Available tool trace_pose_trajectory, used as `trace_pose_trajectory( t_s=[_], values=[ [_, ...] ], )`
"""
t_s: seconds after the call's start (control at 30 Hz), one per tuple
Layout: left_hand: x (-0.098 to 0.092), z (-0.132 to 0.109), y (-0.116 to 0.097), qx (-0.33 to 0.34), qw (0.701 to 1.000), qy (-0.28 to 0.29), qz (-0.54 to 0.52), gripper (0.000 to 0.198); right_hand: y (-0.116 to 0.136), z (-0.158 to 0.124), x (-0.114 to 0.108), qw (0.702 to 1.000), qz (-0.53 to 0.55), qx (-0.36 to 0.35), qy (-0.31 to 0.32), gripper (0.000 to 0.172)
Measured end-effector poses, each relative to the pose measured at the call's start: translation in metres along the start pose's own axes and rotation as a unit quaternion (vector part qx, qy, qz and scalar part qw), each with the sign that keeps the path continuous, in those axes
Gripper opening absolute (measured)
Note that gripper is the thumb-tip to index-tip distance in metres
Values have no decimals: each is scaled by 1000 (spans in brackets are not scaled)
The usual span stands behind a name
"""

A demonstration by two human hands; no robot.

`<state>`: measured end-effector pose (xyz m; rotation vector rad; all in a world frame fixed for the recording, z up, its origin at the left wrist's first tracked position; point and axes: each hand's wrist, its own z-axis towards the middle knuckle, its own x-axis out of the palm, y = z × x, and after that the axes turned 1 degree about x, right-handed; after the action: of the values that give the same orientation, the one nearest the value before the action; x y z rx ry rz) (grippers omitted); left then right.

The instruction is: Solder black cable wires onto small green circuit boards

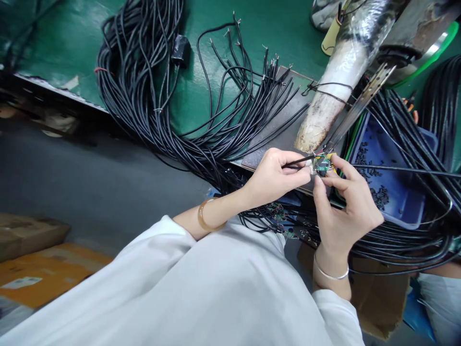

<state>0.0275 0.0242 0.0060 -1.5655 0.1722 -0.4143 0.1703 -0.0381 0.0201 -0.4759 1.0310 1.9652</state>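
Observation:
My left hand (277,175) pinches a thin black cable (297,162) close to its stripped end, where fine coloured wires show. Between thumb and fingers, my right hand (345,199) grips a small green circuit board (323,166) by its edges. The wire ends meet the board's left side, right below the tip of a metal soldering iron (334,133). Whether the wires are joined to the board is too small to tell. Next to the iron, a wide pipe wrapped in whitish film (327,96) slopes down toward my hands.
A large bundle of black cables (144,91) with stripped ends spreads over the green table (205,12). On the right, a blue tray (406,192) holds small dark parts, with more coiled cables (396,250) around it. Cartons (54,269) stand on the floor at left.

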Motion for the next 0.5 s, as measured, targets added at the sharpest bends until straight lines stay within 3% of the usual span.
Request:
trace_pose_trajectory(
  t_s=[0.2, 0.5],
  values=[
    [-1, 0, -2, -3, 1000, 4, -18, 16, 1, -1, -2, 1000, 9, -1, 4, 16],
    [-4, -2, -1, -31, 999, 8, 38, 17, -3, -3, 0, 1000, 6, 12, 25, 11]
  ],
)
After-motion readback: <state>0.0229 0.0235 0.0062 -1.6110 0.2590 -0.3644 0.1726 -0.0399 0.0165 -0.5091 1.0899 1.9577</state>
